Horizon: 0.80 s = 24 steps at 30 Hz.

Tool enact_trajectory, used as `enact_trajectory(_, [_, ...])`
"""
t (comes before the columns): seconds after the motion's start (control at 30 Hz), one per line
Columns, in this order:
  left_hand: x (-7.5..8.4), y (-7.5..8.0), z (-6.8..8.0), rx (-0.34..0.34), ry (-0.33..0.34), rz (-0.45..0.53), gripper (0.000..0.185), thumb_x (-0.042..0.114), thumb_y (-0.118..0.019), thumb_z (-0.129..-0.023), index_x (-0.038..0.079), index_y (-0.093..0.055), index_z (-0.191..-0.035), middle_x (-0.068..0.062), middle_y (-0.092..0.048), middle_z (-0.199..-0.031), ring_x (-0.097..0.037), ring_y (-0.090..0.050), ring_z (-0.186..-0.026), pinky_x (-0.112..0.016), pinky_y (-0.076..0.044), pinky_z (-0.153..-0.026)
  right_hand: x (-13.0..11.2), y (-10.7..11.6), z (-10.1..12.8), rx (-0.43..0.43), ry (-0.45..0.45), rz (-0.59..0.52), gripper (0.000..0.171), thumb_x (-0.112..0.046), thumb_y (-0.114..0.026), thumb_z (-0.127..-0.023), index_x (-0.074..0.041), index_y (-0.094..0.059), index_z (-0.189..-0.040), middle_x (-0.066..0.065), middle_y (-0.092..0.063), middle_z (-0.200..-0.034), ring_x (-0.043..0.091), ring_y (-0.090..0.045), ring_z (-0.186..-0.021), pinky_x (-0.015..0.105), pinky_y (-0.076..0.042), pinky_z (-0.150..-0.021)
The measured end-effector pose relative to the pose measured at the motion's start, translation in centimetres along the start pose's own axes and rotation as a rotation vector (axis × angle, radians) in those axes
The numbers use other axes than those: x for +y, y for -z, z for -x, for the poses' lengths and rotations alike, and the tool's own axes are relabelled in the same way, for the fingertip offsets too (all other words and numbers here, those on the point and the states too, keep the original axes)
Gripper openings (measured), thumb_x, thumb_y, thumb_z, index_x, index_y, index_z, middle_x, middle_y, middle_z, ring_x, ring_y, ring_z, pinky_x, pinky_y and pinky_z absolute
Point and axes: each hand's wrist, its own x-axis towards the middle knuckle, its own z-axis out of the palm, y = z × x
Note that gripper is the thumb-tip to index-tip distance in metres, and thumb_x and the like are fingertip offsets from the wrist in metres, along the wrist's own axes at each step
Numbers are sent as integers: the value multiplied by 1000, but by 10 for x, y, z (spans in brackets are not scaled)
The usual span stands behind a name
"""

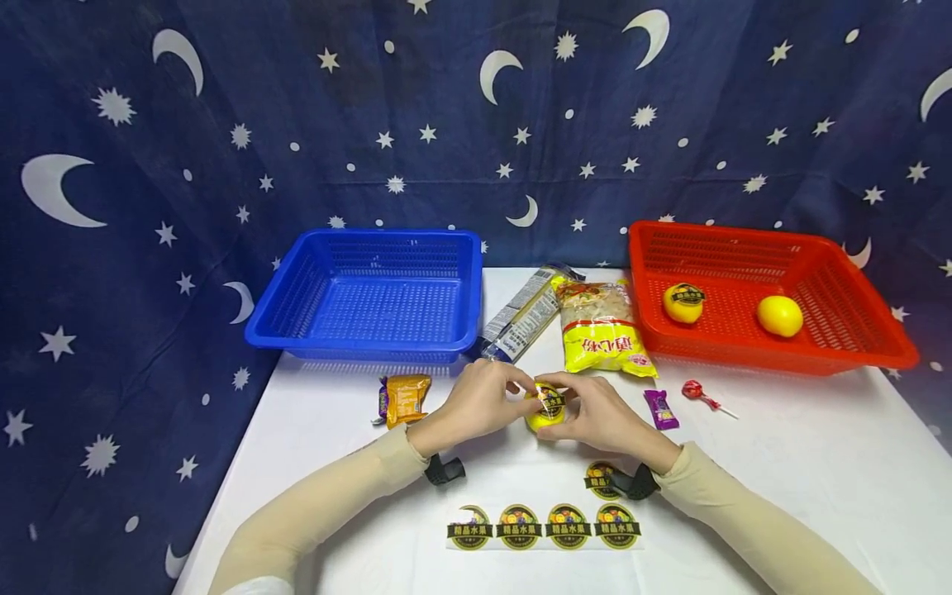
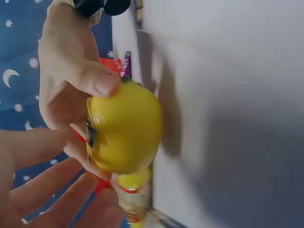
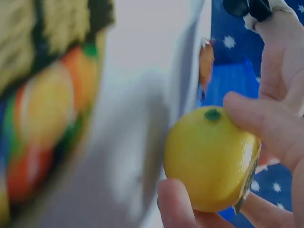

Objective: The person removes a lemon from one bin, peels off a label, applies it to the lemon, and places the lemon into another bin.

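Over the white table, my right hand (image 1: 598, 411) grips a round yellow fruit (image 1: 546, 420) between thumb and fingers. The fruit has a small green stem end (image 3: 212, 114). A black and gold round sticker (image 1: 551, 400) lies on its upper side, and part of the sticker's edge stands off the skin in the right wrist view. My left hand (image 1: 483, 401) is at the fruit's left side, thumb and forefinger right at the sticker. Its fingers (image 2: 45, 190) look extended and spread in the left wrist view. In front lie a strip of matching stickers (image 1: 544, 529) and a single sticker (image 1: 602, 479) by the right wrist.
A blue basket (image 1: 364, 340) stands back left. The red basket (image 1: 773, 357) back right holds a stickered yellow fruit (image 1: 683, 303) and a plain one (image 1: 779, 316). Between them lie a long packet (image 1: 524, 318) and a pasta bag (image 1: 602, 326). Wrapped snacks (image 1: 406, 400), a purple sweet (image 1: 660, 409) and a lollipop (image 1: 693, 390) flank the hands.
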Motion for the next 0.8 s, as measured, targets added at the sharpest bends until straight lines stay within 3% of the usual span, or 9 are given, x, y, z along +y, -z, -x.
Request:
enact_trajectory(0.13, [18,0,-14,81,-43,-83,21,39,-75,-92,22,-81,-102,5,-81,-98,-12,-73,-80,-23,-51,-66,4,45,11,29,-46,47,72,-33,-95,-69,-12,-67,-132,9,-76,-113,15,-70,-85,23,-55,-62])
enact_trajectory(0.27, [37,-7,-39,118,-83,-182,26,43,-72,-93,24,-79,-109,7,-80,-103,-12,-74,-88,-26,-53,-65,10,116,20,111,-96,154,75,-33,-96,-69,-11,-67,-133,15,-75,-115,25,-70,-86,25,-55,-61])
enact_trajectory(0.33, [47,-13,-55,117,-92,-241,30,45,-71,-94,24,-78,-114,7,-79,-108,-14,-74,-95,-29,-54,-65,17,152,21,144,-166,195,76,-35,-95,-70,-12,-65,-136,17,-72,-120,27,-66,-93,22,-53,-65])
enact_trajectory(0.5, [65,-33,-96,135,-66,-381,39,50,-63,-97,26,-73,-126,8,-76,-120,-18,-71,-99,-32,-55,-64,57,226,9,151,-345,250,78,-38,-92,-75,-15,-59,-142,22,-65,-134,7,-56,-96,11,-44,-71])
enact_trajectory(0.6, [72,-46,-114,169,-46,-440,38,53,-61,-98,27,-73,-123,10,-74,-126,-18,-71,-98,-35,-54,-65,89,253,-3,96,-394,258,79,-38,-90,-78,-11,-57,-144,27,-60,-139,7,-57,-101,18,-45,-80])
enact_trajectory(0.73, [82,-62,-130,168,-24,-483,43,57,-58,-99,28,-72,-128,8,-72,-131,-15,-71,-109,-37,-54,-65,126,269,-15,-25,-455,292,83,-38,-89,-79,-2,-52,-145,32,-55,-140,36,-54,-114,32,-50,-81])
enact_trajectory(0.8, [88,-69,-135,151,-11,-496,46,58,-58,-99,30,-69,-133,8,-69,-137,-15,-69,-118,-37,-56,-65,141,271,-19,-66,-478,305,84,-37,-89,-79,2,-51,-142,35,-54,-136,44,-52,-112,38,-51,-80])
